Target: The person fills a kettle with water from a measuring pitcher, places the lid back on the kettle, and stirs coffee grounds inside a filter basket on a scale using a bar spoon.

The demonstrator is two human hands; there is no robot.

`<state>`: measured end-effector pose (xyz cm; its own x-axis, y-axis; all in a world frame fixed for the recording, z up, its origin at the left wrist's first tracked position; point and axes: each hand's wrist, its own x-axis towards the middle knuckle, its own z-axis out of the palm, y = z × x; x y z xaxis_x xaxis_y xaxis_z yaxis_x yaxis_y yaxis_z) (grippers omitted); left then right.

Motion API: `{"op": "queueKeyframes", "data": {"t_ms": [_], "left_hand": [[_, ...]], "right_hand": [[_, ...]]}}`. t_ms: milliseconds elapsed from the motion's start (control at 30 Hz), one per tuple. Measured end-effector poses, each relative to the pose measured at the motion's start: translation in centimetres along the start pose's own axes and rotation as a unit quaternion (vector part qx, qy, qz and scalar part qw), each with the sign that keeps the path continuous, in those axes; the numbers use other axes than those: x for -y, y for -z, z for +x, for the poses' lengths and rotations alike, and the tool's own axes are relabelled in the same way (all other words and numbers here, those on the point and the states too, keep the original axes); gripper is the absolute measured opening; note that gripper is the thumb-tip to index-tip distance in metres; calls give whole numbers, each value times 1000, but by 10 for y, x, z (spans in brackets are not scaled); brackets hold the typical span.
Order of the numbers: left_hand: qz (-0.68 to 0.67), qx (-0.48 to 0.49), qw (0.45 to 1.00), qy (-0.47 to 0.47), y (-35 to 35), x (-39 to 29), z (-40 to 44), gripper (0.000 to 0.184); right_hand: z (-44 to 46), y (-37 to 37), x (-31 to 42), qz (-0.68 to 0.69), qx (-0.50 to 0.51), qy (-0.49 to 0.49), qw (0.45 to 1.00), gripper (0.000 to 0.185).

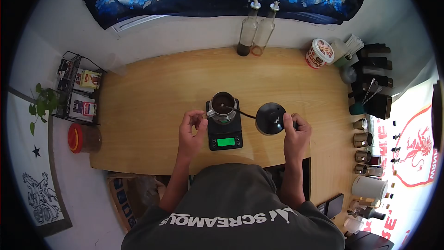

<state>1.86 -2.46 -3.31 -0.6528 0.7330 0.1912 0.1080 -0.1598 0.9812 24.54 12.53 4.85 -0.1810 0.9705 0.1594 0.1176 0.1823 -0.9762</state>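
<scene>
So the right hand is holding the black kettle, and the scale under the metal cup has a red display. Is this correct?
Not quite: the display is green, not red, as the head view shows. The right hand is indeed holding the black kettle, and the scale is under the metal cup.

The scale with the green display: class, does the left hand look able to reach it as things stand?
Probably yes: the left hand is beside the scale, at the cup's handle, and nothing visible blocks the way.
</scene>
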Motion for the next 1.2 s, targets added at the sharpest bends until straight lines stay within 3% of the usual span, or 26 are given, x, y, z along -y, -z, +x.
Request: {"op": "queueKeyframes", "data": {"t_ms": [233, 400, 467, 600, 700, 767, 1200], "left_hand": [[8, -17, 1000, -5, 3, 6, -2, 21], [5, -48, 999, 12, 6, 42, -4, 18], [91, -66, 993, 39, 11, 59, -4, 18], [115, -86, 988, 61, 12, 93, -10, 20], [86, -94, 991, 43, 11, 110, -15, 19], [237, -64, 966, -83, 11, 108, -16, 18], [249, -45, 966, -57, 8, 103, -13, 18]], "right_hand": [[13, 6, 3, -1, -48, 30, 998, 44], [8, 16, -9, -35, -14, 29, 999, 44], [5, 14, -11, -37, 0, 32, 999, 44], [3, 4, -8, -6, 8, 20, 1000, 45], [9, -1, -6, 28, -12, 7, 1000, 45], [12, 0, -5, 10, -26, 19, 999, 45], [6, -2, 1, -24, 20, -1, 1000, 40]]}}
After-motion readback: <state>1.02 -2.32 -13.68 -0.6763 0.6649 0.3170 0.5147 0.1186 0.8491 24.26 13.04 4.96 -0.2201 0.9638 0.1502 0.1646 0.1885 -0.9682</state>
